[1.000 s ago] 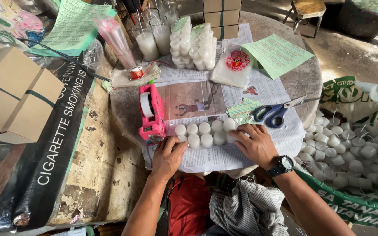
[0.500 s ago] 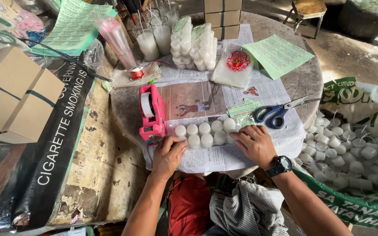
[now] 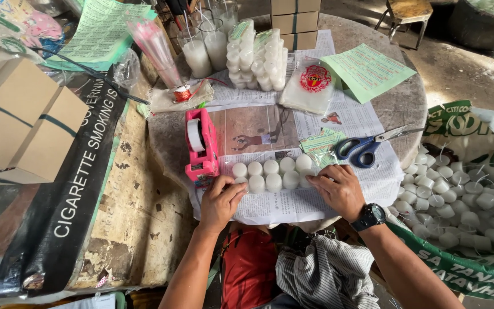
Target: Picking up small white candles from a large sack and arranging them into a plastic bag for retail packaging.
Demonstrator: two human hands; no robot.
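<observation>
Hardly anything has shifted since a second ago: our hands stay at the two ends of the candles [image 3: 271,174], with only the fingers settling a little closer against them.

We have two short rows of small white candles lying side by side on the newspaper [image 3: 338,194] at the near edge of the round table [image 3: 407,103]. We judge the batch already counted out and lined up, but not yet bagged or taped; the pink tape dispenser [image 3: 201,146] stands untouched just left of the rows, and the blue scissors [image 3: 367,147] lie idle to the right. Finished packs of candles [image 3: 257,60] stand at the far side, so some of the work looks done, while the heap of loose candles [image 3: 458,189] in the sack to our right suggests plenty remains.

Our left hand [image 3: 221,200] presses its fingertips against the left end of the near row, fingers bent and close together, holding nothing. Our right hand [image 3: 338,191] lies flat and spread, fingertips touching the right end of the rows, also grasping nothing.
</observation>
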